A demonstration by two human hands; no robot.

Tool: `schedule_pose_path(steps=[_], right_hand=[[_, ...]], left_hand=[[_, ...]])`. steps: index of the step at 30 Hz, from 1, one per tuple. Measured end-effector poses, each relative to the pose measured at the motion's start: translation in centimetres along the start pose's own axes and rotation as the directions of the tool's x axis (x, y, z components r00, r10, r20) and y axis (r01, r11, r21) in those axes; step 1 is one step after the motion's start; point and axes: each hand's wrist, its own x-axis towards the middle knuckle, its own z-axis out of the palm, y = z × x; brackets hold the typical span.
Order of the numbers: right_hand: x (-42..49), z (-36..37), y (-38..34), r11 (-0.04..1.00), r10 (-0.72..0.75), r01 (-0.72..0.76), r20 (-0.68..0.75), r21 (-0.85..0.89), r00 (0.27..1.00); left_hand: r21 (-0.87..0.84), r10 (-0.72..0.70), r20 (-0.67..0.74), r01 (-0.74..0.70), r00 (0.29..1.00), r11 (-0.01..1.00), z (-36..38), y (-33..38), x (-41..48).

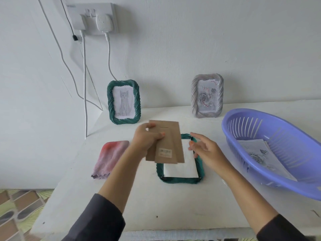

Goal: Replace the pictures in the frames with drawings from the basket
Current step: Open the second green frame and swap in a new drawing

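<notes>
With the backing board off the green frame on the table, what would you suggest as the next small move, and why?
Probably the right hand should pinch the white sheet and lift it out of the face-down frame. The left hand holds the backing board clear, the sheet lies bare, and a drawing waits in the basket. Whether that sheet is the old picture is hidden.

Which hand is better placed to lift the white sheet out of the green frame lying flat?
Probably the right hand: it holds nothing and hovers at the right edge of the flat frame, beside the white sheet. The left hand grips the brown backing board.
</notes>
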Motion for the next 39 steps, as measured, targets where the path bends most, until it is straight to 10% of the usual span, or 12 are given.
schedule_pose_path(steps=[39], right_hand=[[1.4,1.2,1.6,0.948,0.224,-0.238,-0.093,-0.209,0.97]], left_hand=[[0.779,0.009,0.132,-0.109,0.991,0.617,3.5,-4.6,-0.3]])
